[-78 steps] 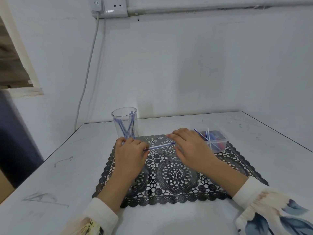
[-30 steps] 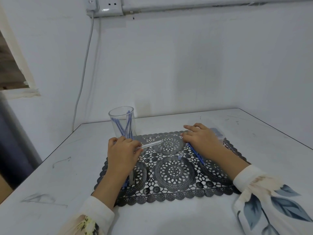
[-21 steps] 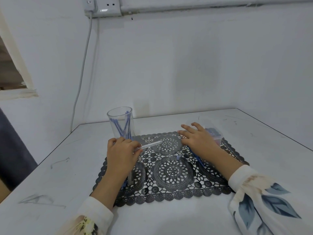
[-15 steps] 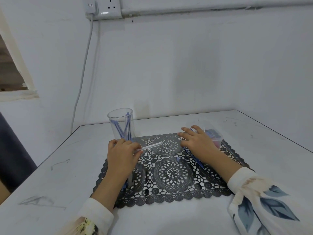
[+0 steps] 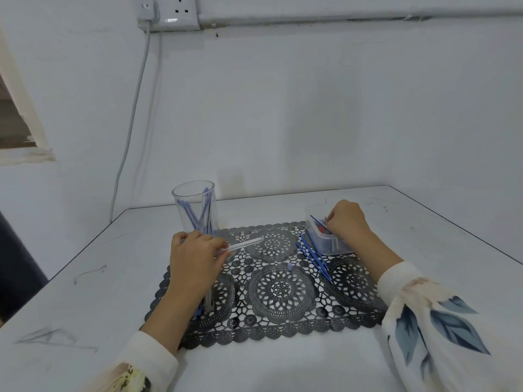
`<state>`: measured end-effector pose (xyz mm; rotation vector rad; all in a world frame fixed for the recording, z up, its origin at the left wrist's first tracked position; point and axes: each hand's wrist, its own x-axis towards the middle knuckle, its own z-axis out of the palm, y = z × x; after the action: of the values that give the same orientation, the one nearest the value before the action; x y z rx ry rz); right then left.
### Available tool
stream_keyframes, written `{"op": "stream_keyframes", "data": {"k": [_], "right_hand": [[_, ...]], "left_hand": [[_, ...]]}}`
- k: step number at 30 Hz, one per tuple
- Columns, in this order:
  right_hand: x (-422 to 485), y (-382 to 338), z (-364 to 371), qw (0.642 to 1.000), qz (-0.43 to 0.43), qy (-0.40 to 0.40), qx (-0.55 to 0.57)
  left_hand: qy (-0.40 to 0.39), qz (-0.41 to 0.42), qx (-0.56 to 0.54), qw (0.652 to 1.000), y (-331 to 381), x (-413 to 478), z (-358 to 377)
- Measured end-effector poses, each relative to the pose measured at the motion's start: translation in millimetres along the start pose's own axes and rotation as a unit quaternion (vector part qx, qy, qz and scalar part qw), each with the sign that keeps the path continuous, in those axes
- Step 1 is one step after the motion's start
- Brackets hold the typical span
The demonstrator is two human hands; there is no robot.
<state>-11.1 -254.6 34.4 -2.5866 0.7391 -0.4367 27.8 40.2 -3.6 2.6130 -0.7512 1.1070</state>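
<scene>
My left hand (image 5: 195,258) rests on the black lace placemat (image 5: 280,315) and grips a clear pen barrel (image 5: 244,244) that sticks out to the right. Behind it stands a clear glass (image 5: 195,206) with several blue pens in it. My right hand (image 5: 346,220) reaches into a small clear plastic box (image 5: 328,241) at the mat's far right corner, fingers curled over its contents, which include a thin blue refill (image 5: 317,221); whether it holds one I cannot tell. Two blue refills (image 5: 314,258) lie on the mat beside the box. A small blue cap (image 5: 289,267) sits mid-mat.
The white table (image 5: 85,306) stands in a corner of white walls. A socket (image 5: 172,12) with a grey cable hangs above the glass. More pen parts (image 5: 208,302) lie under my left wrist. The table's right edge (image 5: 467,236) runs diagonally.
My right hand let go of the barrel, laid a blue refill on the mat, then moved right and back into the plastic box. My left hand kept its grip on the clear barrel.
</scene>
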Motion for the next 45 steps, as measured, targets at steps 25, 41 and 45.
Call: {"op": "stream_keyframes", "data": {"k": [25,41,45], "right_hand": [[-5,-7,2,0.996,-0.017,0.087,-0.024],[-40,-27,11,0.884,-0.4,0.196,0.139],[-44,-29,21,0.833,-0.499,0.235,0.05]], "left_hand": [[0.002,0.001,0.007,1.0,0,0,-1],[-0.003,-0.001,-0.002,1.0,0,-1,-1],[-0.002,0.002,-0.003,1.0,1,0,-2]]}}
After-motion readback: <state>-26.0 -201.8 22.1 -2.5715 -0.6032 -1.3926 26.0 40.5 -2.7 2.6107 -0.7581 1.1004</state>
